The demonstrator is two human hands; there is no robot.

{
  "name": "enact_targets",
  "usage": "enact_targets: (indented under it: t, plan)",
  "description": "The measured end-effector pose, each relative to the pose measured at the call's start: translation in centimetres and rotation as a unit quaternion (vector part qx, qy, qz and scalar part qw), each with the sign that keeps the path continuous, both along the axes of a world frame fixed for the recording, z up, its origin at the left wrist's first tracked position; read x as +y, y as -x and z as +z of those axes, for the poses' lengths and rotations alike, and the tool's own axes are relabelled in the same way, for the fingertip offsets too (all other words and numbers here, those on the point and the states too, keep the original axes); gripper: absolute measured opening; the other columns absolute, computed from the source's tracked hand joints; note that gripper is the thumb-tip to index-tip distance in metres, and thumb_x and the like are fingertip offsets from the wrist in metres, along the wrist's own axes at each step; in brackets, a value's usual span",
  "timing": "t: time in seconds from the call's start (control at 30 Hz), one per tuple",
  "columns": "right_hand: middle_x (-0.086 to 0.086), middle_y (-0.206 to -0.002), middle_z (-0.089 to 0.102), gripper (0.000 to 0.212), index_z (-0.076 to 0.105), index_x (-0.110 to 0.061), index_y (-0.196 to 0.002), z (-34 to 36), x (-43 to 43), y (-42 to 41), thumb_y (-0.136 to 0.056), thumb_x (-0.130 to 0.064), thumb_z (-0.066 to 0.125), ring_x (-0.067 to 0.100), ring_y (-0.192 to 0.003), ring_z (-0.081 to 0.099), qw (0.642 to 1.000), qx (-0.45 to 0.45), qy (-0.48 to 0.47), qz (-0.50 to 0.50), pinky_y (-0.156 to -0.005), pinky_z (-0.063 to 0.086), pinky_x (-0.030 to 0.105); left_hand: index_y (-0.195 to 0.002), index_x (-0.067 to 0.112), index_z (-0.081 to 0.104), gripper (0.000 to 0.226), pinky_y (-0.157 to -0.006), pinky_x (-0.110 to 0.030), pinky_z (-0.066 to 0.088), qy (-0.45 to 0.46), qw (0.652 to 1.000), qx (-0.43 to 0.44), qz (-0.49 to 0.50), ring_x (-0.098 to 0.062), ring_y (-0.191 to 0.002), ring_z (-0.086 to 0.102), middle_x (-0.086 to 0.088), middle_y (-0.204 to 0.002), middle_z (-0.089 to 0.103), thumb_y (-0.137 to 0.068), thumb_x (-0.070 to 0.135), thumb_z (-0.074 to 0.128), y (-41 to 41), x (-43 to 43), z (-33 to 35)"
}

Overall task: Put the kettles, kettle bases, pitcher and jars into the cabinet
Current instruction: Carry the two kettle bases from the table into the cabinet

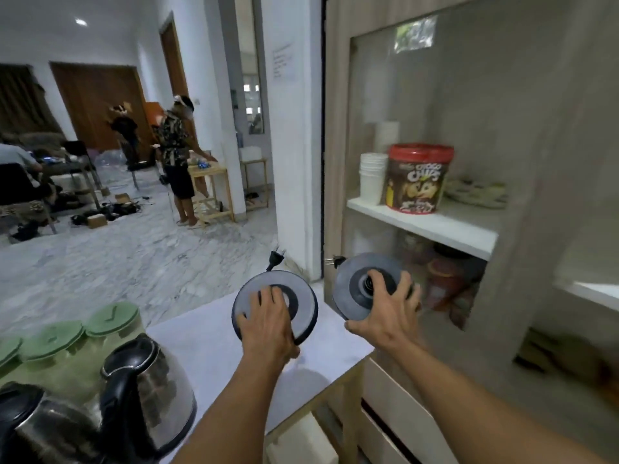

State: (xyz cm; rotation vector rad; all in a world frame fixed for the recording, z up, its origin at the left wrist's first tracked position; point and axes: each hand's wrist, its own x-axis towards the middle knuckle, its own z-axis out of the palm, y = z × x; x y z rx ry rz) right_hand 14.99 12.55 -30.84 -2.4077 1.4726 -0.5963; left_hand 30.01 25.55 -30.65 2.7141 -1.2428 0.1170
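Note:
My left hand (pixel 268 324) grips a round grey kettle base (pixel 306 304) above the white counter (pixel 207 349); its black plug (pixel 276 258) sticks up behind it. My right hand (pixel 385 309) holds a second kettle base (pixel 360 277), tilted toward the open cabinet (pixel 415 226) and level with its lower compartment. Two steel kettles with black handles (pixel 147 390) (pixel 43 430) stand at the bottom left. Behind them are three green-lidded jars (pixel 112 318) (pixel 52 341) (pixel 8 349).
On the cabinet's white shelf stand stacked white cups (pixel 371 175), a red-lidded Choco Chips tub (pixel 418 177) and a plate (pixel 475 192). Packets fill the lower compartment (pixel 445 283). Drawers (pixel 395 406) sit below the counter. Several people are in the room at left.

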Motion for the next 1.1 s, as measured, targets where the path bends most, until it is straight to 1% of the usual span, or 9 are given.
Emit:
enact_targets:
  t: [0.23, 0.37, 0.53, 0.6, 0.73, 0.83, 0.93, 1.0, 1.1]
  plan:
    - [0.016, -0.157, -0.006, 0.100, 0.024, -0.037, -0.143, 7.6, 2.7, 9.5, -0.062, -0.052, 0.081, 0.049, -0.144, 0.001, 0.980, -0.041, 0.061, -0.186, -0.109, 0.034, 0.055, -0.135, 0.015, 0.031, 0.097, -0.095, -0.045, 0.043, 0.079, 0.977, -0.070, -0.185, -0.028, -0.128, 0.038, -0.004, -0.136, 0.036, -0.058, 0.038, 0.085, 5.7, -3.4, 7.8]
    - [0.018, -0.157, -0.006, 0.100, 0.024, -0.036, -0.144, 9.0, 6.0, 16.4, -0.062, -0.055, 0.079, 0.048, -0.143, 0.002, 0.959, -0.006, 0.082, -0.273, -0.106, 0.041, 0.053, -0.138, 0.014, 0.029, 0.100, -0.098, -0.048, 0.043, 0.105, 0.950, -0.066, -0.288, -0.030, -0.130, 0.034, -0.006, -0.139, 0.033, -0.060, 0.044, 0.085, 11.6, -4.3, 10.7]
    - [0.021, -0.156, -0.005, 0.100, 0.023, -0.034, -0.146, 10.8, 9.4, 25.6, -0.065, -0.059, 0.075, 0.049, -0.140, 0.009, 0.920, 0.028, 0.084, -0.383, -0.111, 0.032, 0.055, -0.137, 0.012, 0.031, 0.100, -0.097, -0.052, 0.041, 0.127, 0.901, -0.053, -0.412, -0.033, -0.129, 0.033, -0.006, -0.137, 0.034, -0.059, 0.045, 0.086, 20.6, -5.7, 12.5]
    - [0.021, -0.155, -0.002, 0.098, 0.025, -0.034, -0.144, 11.7, 10.1, 29.3, -0.065, -0.059, 0.076, 0.048, -0.136, 0.015, 0.902, 0.023, 0.082, -0.424, -0.109, 0.033, 0.054, -0.138, 0.011, 0.031, 0.094, -0.098, -0.052, 0.040, 0.128, 0.881, -0.055, -0.451, -0.033, -0.129, 0.033, -0.008, -0.137, 0.033, -0.065, 0.041, 0.083, 24.4, -6.3, 12.9]
    - [0.020, -0.153, 0.000, 0.098, 0.024, -0.035, -0.144, 12.9, 9.6, 35.8, -0.065, -0.059, 0.077, 0.049, -0.134, 0.019, 0.878, -0.003, 0.062, -0.475, -0.108, 0.034, 0.054, -0.141, 0.009, 0.029, 0.091, -0.099, -0.055, 0.041, 0.114, 0.855, -0.047, -0.503, -0.034, -0.132, 0.029, -0.009, -0.140, 0.029, -0.071, 0.035, 0.080, 30.9, -8.9, 14.1]
    - [0.020, -0.154, 0.001, 0.100, 0.023, -0.036, -0.145, 13.1, 7.2, 40.6, -0.064, -0.060, 0.078, 0.050, -0.134, 0.020, 0.867, 0.002, 0.043, -0.497, -0.108, 0.034, 0.055, -0.139, 0.008, 0.029, 0.100, -0.097, -0.057, 0.041, 0.094, 0.847, -0.043, -0.522, -0.034, -0.130, 0.028, -0.009, -0.137, 0.029, -0.063, 0.040, 0.086, 35.7, -11.7, 14.9]
    - [0.021, -0.157, 0.000, 0.106, 0.021, -0.036, -0.147, 13.2, 3.6, 44.8, -0.061, -0.059, 0.079, 0.053, -0.138, 0.017, 0.866, 0.009, 0.013, -0.500, -0.108, 0.035, 0.057, -0.140, 0.009, 0.028, 0.111, -0.103, -0.060, 0.037, 0.070, 0.850, -0.026, -0.521, -0.033, -0.133, 0.026, -0.007, -0.139, 0.029, -0.056, 0.044, 0.090, 40.0, -15.7, 15.4]
    - [0.021, -0.156, 0.003, 0.107, 0.022, -0.035, -0.147, 13.4, 0.6, 47.5, -0.060, -0.060, 0.079, 0.053, -0.138, 0.017, 0.870, 0.013, -0.007, -0.492, -0.107, 0.036, 0.057, -0.142, 0.009, 0.027, 0.107, -0.105, -0.060, 0.035, 0.062, 0.855, -0.015, -0.515, -0.034, -0.135, 0.025, -0.008, -0.141, 0.028, -0.060, 0.044, 0.087, 42.9, -18.9, 15.3]
    - [0.020, -0.150, 0.008, 0.105, 0.024, -0.033, -0.145, 13.7, -4.0, 50.8, -0.060, -0.058, 0.079, 0.051, -0.133, 0.023, 0.875, 0.021, -0.050, -0.481, -0.105, 0.040, 0.056, -0.143, 0.010, 0.027, 0.089, -0.107, -0.059, 0.034, 0.051, 0.863, 0.002, -0.502, -0.035, -0.135, 0.025, -0.009, -0.143, 0.028, -0.074, 0.040, 0.075, 46.4, -23.4, 14.6]
